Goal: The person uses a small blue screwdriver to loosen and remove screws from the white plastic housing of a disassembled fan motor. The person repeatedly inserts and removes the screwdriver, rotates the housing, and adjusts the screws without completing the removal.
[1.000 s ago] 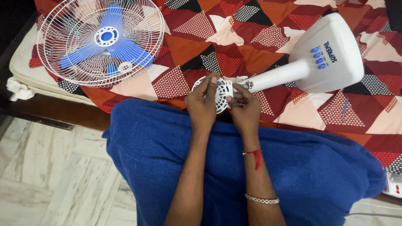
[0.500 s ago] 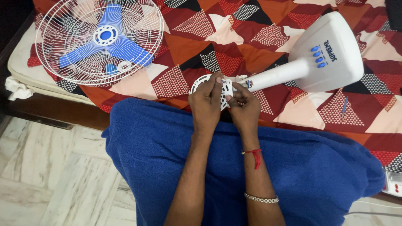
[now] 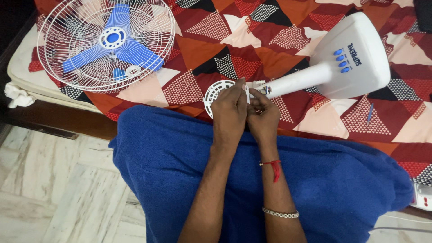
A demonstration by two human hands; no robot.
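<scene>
Two hands: both at frame centre, pressed together over the fan's motor end, on the bed edge.
Left hand (image 3: pixel 230 110): fingers curled shut on the round white slotted motor cover (image 3: pixel 215 95); cover sticks out toward 10 o'clock from the hand.
Right hand (image 3: pixel 263 119): fingers pinched closed at the joint where cover meets neck; what's between the fingertips is hidden. Red thread and metal bracelet on this wrist.
Fan body (image 3: pixel 342 63): white, lying flat, neck running from the hands out to 2 o'clock, ending in the wide base with blue buttons (image 3: pixel 341 60).
Fan guard (image 3: pixel 105 42): white wire cage with blue blades (image 3: pixel 112 42) inside, lying flat at 10 o'clock, well apart from hands.
Bedspread (image 3: pixel 270 40): red, orange and black triangle patchwork, under all parts.
Blue cloth (image 3: pixel 171 166): covers the lap, 6 o'clock.
Power strip (image 3: pixel 422 197): white, at 4 o'clock frame edge.
</scene>
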